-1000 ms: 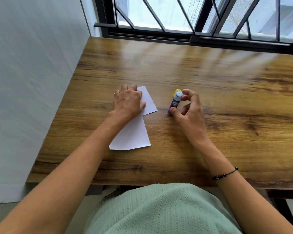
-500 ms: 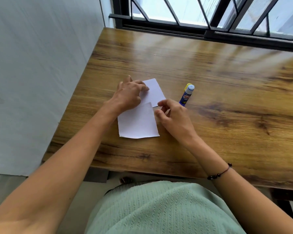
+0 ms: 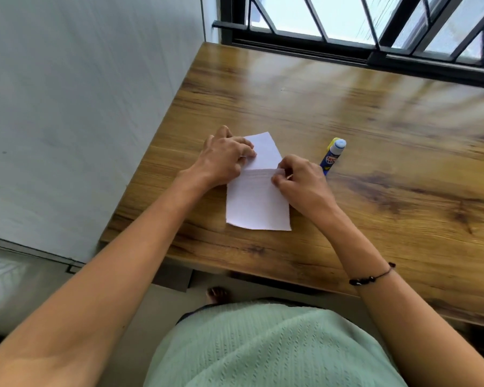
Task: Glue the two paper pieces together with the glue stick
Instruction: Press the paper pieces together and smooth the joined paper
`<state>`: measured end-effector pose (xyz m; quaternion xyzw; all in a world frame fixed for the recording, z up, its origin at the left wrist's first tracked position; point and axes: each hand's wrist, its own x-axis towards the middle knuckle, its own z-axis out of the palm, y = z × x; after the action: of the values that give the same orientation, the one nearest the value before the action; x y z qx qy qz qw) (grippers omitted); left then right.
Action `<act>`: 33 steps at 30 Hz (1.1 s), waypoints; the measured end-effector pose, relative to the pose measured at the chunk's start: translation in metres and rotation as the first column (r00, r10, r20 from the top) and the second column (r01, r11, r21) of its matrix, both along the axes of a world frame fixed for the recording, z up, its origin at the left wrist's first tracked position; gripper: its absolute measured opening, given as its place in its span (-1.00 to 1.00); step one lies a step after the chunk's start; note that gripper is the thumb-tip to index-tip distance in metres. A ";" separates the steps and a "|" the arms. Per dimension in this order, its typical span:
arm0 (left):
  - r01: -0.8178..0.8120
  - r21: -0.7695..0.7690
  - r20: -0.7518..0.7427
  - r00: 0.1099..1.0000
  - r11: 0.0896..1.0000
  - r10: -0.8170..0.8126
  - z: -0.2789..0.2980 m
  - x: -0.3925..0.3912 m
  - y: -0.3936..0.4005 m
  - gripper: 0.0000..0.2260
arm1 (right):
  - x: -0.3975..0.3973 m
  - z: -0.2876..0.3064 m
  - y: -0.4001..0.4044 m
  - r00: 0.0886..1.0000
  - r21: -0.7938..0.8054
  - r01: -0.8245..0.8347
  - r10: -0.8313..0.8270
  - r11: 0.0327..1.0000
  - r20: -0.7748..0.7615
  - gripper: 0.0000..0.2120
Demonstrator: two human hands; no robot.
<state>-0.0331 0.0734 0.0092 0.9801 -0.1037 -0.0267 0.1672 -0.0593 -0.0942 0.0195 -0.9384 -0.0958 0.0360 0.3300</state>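
1 view: head camera, wide-angle, facing forward and steeply down, close over the table [image 3: 375, 191]; window [image 3: 347, 18] at top, wall [image 3: 81, 93] left.

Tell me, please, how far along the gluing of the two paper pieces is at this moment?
Apparently done: the glue stick lies set down on the table, in neither hand. In hand: the left hand holds the far paper piece flat while the right hand presses the near paper piece where the two overlap. Left: finishing the press along the seam and letting go. Whether glue sits under the overlap cannot be seen.
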 end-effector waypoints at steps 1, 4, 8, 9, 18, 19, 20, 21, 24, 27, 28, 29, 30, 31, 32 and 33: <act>0.008 -0.006 0.005 1.000 1.000 -0.008 0.000 -0.003 0.003 -0.71 | -0.004 0.004 -0.005 1.000 0.036 0.020 -0.020 0.999 0.011 -0.92; 0.016 -0.045 0.028 0.999 0.999 -0.015 -0.002 -0.017 0.010 -0.71 | -0.011 0.014 -0.016 0.994 0.120 0.084 -0.091 0.989 0.052 -0.92; 0.022 -0.039 0.075 0.997 0.999 -0.019 -0.009 -0.043 0.016 -0.71 | -0.008 0.019 -0.021 0.977 0.212 0.148 -0.176 0.966 0.119 -0.92; 0.027 -0.042 0.083 0.996 0.999 -0.024 -0.011 -0.049 0.017 -0.71 | -0.006 0.018 -0.020 0.977 0.218 0.149 -0.178 0.965 0.120 -0.92; -0.281 -0.514 -0.029 0.950 0.810 0.311 -0.008 -0.070 0.029 -0.63 | 0.015 -0.005 -0.004 0.997 0.335 0.077 -0.064 0.939 -0.047 -0.85; -0.318 -0.551 -0.043 0.934 0.771 0.355 -0.006 -0.073 0.030 -0.64 | 0.017 -0.006 -0.002 0.996 0.351 0.071 -0.047 0.934 -0.076 -0.85; -0.351 -0.573 -0.044 0.916 0.741 0.399 -0.006 -0.076 0.030 -0.66 | 0.019 -0.007 0.001 0.995 0.354 0.057 -0.022 0.934 -0.101 -0.86; -0.375 -0.582 -0.032 0.897 0.721 0.441 -0.007 -0.080 0.031 -0.67 | 0.020 -0.007 0.005 0.992 0.353 0.042 0.003 0.935 -0.125 -0.86; -0.410 -0.583 0.023 0.854 0.701 0.519 -0.014 -0.088 0.030 -0.73 | 0.023 -0.008 0.018 0.984 0.357 0.007 0.058 0.934 -0.170 -0.85; -0.415 -0.496 0.106 0.843 0.763 0.527 -0.020 -0.093 0.027 -0.74 | 0.025 -0.007 0.030 0.978 0.314 -0.030 0.093 0.949 -0.188 -0.91; -0.421 -0.464 0.118 0.843 0.780 0.525 -0.021 -0.095 0.026 -0.72 | 0.027 -0.007 0.032 0.977 0.296 -0.036 0.096 0.954 -0.191 -0.89; -0.430 -0.442 0.118 0.842 0.788 0.526 -0.021 -0.096 0.025 -0.69 | 0.028 -0.007 0.034 0.976 0.280 -0.038 0.096 0.959 -0.196 -0.89; -0.437 -0.428 0.114 0.842 0.791 0.527 -0.022 -0.097 0.024 -0.67 | 0.030 -0.007 0.036 0.976 0.269 -0.039 0.095 0.962 -0.199 -0.89; -0.442 -0.418 0.110 0.843 0.794 0.527 -0.023 -0.097 0.023 -0.66 | 0.031 -0.007 0.037 0.975 0.260 -0.039 0.093 0.965 -0.200 -0.89; -0.446 -0.405 0.107 0.844 0.798 0.526 -0.024 -0.098 0.023 -0.65 | 0.032 -0.007 0.038 0.975 0.250 -0.038 0.090 0.968 -0.202 -0.89; -0.450 -0.391 0.105 0.845 0.803 0.525 -0.024 -0.098 0.023 -0.64 | 0.033 -0.008 0.039 0.975 0.237 -0.035 0.086 0.971 -0.206 -0.89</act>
<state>-0.1309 0.0965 -0.0150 0.9245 0.1329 0.1390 0.3291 -0.0266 -0.0553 0.0118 -0.8806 -0.0920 0.1357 0.4446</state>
